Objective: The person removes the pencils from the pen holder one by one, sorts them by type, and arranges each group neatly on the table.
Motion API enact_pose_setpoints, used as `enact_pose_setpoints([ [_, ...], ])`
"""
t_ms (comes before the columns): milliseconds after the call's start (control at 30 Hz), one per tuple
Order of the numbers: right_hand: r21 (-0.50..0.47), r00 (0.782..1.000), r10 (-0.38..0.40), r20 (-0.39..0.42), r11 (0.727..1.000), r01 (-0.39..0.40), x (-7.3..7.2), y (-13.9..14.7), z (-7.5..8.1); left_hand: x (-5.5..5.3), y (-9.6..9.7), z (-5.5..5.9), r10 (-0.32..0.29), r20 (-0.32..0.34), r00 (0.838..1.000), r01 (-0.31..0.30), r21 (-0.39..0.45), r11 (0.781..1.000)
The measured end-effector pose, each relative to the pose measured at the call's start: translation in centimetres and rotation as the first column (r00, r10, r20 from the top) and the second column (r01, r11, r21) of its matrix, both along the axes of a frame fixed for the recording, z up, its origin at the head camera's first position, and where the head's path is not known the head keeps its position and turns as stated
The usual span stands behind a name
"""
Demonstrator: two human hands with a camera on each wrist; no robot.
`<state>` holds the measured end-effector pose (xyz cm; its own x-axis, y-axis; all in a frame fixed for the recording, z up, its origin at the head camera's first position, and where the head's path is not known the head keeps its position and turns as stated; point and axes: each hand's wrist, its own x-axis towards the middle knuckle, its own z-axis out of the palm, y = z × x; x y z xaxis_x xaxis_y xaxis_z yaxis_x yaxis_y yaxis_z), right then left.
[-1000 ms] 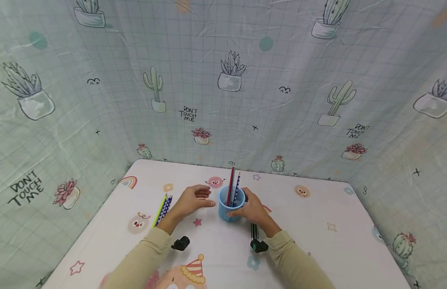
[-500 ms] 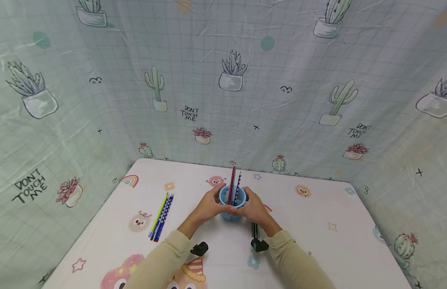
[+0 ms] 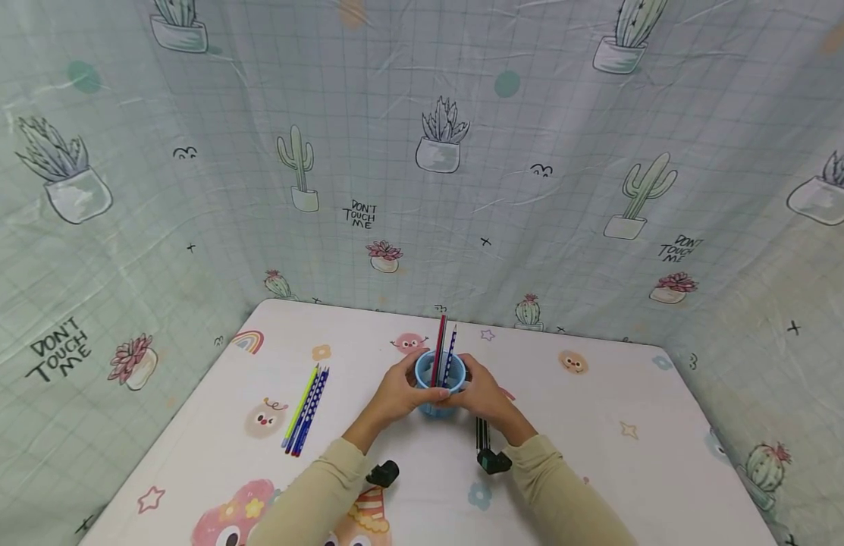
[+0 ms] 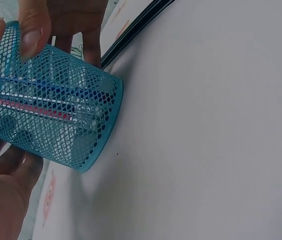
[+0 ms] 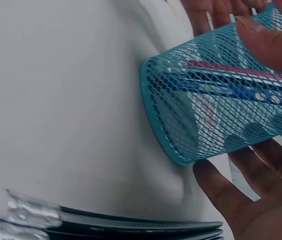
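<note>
A light blue mesh pencil cup [image 3: 435,411] stands between both hands near the middle of the table. Inside it lean a red-and-dark pencil [image 3: 438,350] and a blue dotted pencil [image 3: 450,355]. My left hand [image 3: 393,396] grips the cup's left side, its thumb across the front. From the right, my right hand [image 3: 488,396] holds the cup with fingers curled round it, the thumbs close together. Both wrist views show the mesh wall [image 4: 56,100] with the pencils behind it. Whether the base [image 5: 163,120] touches the table cannot be told.
Several pencils, yellow-green and blue dotted [image 3: 305,413], lie together on the left of the patterned white table [image 3: 572,485]. Dark pencils [image 3: 482,434] lie just in front of the right hand. A cactus-print cloth [image 3: 394,189] hangs behind and at both sides.
My left hand has moved right, from beside the cup to a grip on its left side. The right hand has kept its hold, and the cup has barely shifted.
</note>
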<state>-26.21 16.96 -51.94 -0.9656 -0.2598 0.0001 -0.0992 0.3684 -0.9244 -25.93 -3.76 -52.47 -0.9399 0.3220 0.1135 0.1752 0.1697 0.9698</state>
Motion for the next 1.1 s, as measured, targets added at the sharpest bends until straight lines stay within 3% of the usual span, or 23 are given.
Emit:
enact_pose_setpoints([
  [300, -0.1, 0.982, 0.156, 0.11, 0.984, -0.145, -1.3, 1.7, 2.0, -0.4, 0.0, -0.1, -0.003, -0.006, 1.0, 0.003, -0.013, 1.0],
  [467, -0.167, 0.967, 0.212, 0.141, 0.968, -0.188, -2.2, 2.7, 3.4, -0.6, 0.0, 0.0, 0.003, 0.003, 1.0, -0.003, -0.018, 1.0],
  [833, -0.208, 0.995, 0.074, 0.071, 0.976, -0.057, -4.5, 1.7, 6.8, -0.7, -0.1, 0.1, 0.018, 0.015, 1.0, -0.017, -0.048, 0.999],
  [1100, -0.235, 0.998, -0.05, 0.049, 0.97, 0.06, -6.1, 0.1, 7.4, -0.6, -0.2, 0.0, 0.022, 0.012, 1.0, -0.021, -0.065, 0.998],
])
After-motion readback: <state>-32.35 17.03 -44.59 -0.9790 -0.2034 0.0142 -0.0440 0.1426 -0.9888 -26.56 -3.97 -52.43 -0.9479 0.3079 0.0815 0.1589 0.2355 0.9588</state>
